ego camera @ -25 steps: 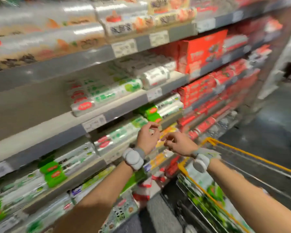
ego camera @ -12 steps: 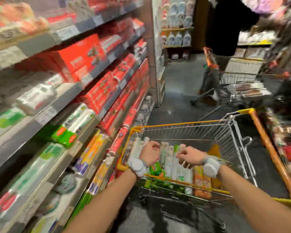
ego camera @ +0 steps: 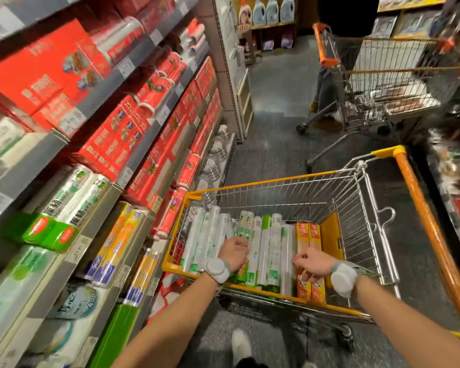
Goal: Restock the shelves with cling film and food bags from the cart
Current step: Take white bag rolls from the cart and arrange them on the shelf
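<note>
The yellow-rimmed wire cart (ego camera: 282, 181) stands in the aisle in front of me. Several green-and-white cling film rolls (ego camera: 270, 243) stand upright in its left half, with orange food bag boxes (ego camera: 308, 235) to their right. My left hand (ego camera: 234, 252) is inside the cart, its fingers curled round the top of one green-printed roll (ego camera: 246, 224). My right hand (ego camera: 314, 261) hovers over the orange boxes, its fingertips at the edge between a clear roll and a box. Whether it holds anything is unclear. Each wrist wears a grey band.
Shelves (ego camera: 122, 181) on my left hold red boxes, green-capped rolls and orange-purple rolls. A second cart (ego camera: 383, 83) with a person behind it stands further down the aisle. More goods line the right edge. My shoe (ego camera: 241, 346) is on the dark floor.
I turned from the shelf to face the cart. Both hands came down from the shelf edge and dropped into the cart, the left one onto a roll, the right one above the orange boxes.
</note>
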`<state>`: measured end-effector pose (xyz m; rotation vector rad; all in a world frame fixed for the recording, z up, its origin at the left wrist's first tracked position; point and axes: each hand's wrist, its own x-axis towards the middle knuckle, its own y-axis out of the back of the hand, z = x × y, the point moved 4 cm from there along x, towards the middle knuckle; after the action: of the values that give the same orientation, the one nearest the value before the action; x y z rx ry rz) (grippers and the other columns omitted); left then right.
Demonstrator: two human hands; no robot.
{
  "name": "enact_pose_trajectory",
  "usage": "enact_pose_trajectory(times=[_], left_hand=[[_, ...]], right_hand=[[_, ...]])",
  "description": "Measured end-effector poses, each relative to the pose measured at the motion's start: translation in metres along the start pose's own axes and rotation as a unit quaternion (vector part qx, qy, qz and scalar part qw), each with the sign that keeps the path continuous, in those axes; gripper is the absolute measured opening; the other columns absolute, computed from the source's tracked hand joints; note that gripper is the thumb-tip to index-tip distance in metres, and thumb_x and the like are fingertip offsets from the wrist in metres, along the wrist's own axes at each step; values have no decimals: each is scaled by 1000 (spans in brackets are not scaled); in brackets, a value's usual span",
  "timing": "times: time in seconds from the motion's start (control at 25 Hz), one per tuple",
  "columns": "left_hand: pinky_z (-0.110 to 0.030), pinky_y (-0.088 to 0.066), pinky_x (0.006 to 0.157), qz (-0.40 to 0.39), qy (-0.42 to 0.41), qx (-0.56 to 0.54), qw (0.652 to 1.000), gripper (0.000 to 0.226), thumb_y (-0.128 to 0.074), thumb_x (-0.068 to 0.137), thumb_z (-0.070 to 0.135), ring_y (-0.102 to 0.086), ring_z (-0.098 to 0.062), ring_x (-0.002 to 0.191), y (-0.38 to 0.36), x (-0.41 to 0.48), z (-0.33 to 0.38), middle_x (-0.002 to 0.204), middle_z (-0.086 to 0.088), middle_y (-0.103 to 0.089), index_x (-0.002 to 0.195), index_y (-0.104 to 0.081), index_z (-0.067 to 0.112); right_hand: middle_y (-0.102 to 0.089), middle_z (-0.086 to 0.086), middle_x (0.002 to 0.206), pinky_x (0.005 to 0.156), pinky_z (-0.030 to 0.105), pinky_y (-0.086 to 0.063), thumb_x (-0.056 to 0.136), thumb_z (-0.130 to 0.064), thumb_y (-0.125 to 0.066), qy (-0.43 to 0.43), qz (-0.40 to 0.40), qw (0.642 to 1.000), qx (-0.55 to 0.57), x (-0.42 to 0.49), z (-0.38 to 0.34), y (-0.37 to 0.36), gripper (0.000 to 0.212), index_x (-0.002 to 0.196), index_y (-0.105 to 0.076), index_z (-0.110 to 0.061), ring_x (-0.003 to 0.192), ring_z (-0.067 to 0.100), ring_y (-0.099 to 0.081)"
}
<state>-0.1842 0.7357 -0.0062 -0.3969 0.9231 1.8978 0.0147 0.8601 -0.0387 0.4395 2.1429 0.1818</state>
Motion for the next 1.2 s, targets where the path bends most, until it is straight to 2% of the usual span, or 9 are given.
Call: enact_pose_trajectory(times=[0.2, 0.28, 0.4, 0.52, 0.68, 0.84, 1.0, 1.12, 1.2], left_hand=[[-22, -44, 44, -63, 28, 29, 997, 12, -55, 94, 1, -54, -17, 45, -8, 72, -14, 65, -7, -63, 97, -61, 11], [-25, -54, 63, -76, 15, 74, 994, 23, -61, 91, 7, -66, -23, 73, -10, 110, -24, 84, -3, -64, 113, -65, 11], [-31, -51, 94, -136, 17, 128, 982, 48, -70, 84, 10, -61, -29, 115, -16, 162, -41, 124, -9, -62, 131, -58, 12], [-34, -49, 96, -111, 34, 163, 980, 34, -59, 91, 11, -59, -30, 117, -16, 214, -60, 127, -12, -61, 125, -60, 11], [-27, -45, 95, -53, 50, 170, 983, 30, -53, 90, 8, -59, -30, 116, -9, 275, -69, 123, -13, -63, 118, -65, 7], [-38, -44, 103, -80, 70, 213, 971, 50, -57, 94, 28, -51, -33, 125, -20, 327, -71, 139, -14, -51, 137, -47, 6], [-32, -45, 103, -100, 106, 205, 968, 84, -63, 92, 38, -46, -34, 128, -43, 330, -86, 152, -20, -29, 150, -18, -2], [-32, -45, 101, -99, 89, 246, 960, 89, -64, 90, 44, -46, -34, 126, -44, 337, -93, 146, -22, -32, 149, -19, -6], [-33, -46, 100, -118, 79, 257, 956, 79, -63, 89, 47, -49, -35, 122, -41, 339, -93, 141, -23, -37, 141, -35, -5]], right_hand=[[-65, 12, 84, 46, 26, -47, 102, -18, -46, -57, 8, 997, 44, 76, -4, 0, 24, 110, -58, 1, 54, 16, -56], [-62, 12, 77, 45, 27, -44, 101, -16, -48, -98, 25, 994, 49, 108, -1, -4, 27, 112, -59, 7, 51, 18, -53], [-62, 13, 76, 45, 27, -43, 99, -16, -51, -161, 61, 985, 33, 158, 7, -8, 27, 114, -60, 5, 50, 19, -53], [-66, 17, 110, 63, 27, -50, 97, -18, -51, -178, 72, 981, -31, 206, 9, -9, 30, 124, -54, -9, 81, 26, -65], [-53, 14, 137, 96, 30, -44, 97, -22, -53, -140, 92, 979, -115, 255, -12, -6, 47, 141, -43, -7, 122, 32, -54], [-58, 9, 131, 90, 26, -44, 100, -25, -48, -101, 38, 989, -99, 294, -24, -25, 42, 139, -46, -10, 112, 31, -60], [-64, 10, 107, 71, 26, -45, 98, -22, -50, -105, 36, 993, -39, 297, -24, -53, 35, 133, -46, -17, 85, 23, -58], [-65, 6, 107, 79, 28, -49, 97, -18, -54, -109, 35, 993, -11, 300, -23, -62, 31, 128, -51, -17, 95, 23, -62], [-67, 10, 110, 80, 30, -51, 96, -17, -55, -119, 49, 992, -15, 304, -22, -65, 33, 129, -52, -13, 93, 24, -63]])
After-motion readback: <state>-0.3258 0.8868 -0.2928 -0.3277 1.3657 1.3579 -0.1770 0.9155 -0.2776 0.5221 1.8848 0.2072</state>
